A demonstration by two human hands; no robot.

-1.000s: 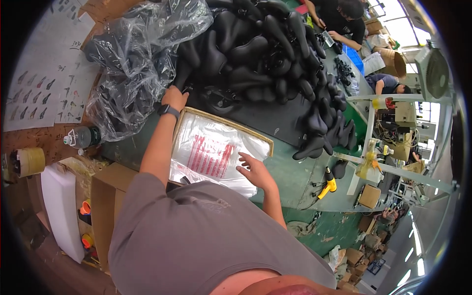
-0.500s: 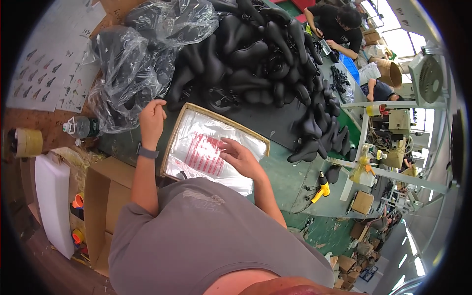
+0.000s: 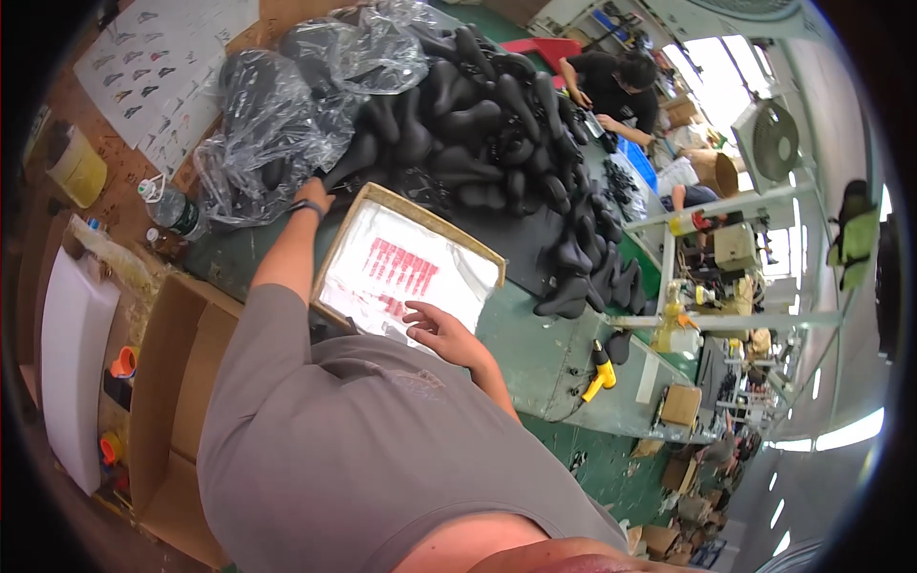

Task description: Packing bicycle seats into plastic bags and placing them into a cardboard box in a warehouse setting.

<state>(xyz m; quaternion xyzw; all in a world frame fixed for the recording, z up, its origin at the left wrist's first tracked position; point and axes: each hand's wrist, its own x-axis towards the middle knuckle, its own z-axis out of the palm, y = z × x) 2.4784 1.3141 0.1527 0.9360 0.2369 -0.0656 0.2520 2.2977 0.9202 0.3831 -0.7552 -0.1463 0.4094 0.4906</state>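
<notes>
A green workbench (image 3: 535,353) carries a heap of black saddles (image 3: 497,143) and a shallow cardboard tray (image 3: 355,212)

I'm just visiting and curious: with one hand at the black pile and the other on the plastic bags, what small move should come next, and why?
Probably draw the left hand back with one black saddle toward the bags. That hand seems to grip a saddle at the pile's edge, while the right hand rests open-fingered on the bag stack in its tray, seemingly ready to lift one.

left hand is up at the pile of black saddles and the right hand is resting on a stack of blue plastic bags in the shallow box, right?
Not quite: the bags under the right hand are clear with red print, not blue, as the head view shows. The left hand is up at the pile of black saddles, and the bags do lie in the shallow box.
</notes>
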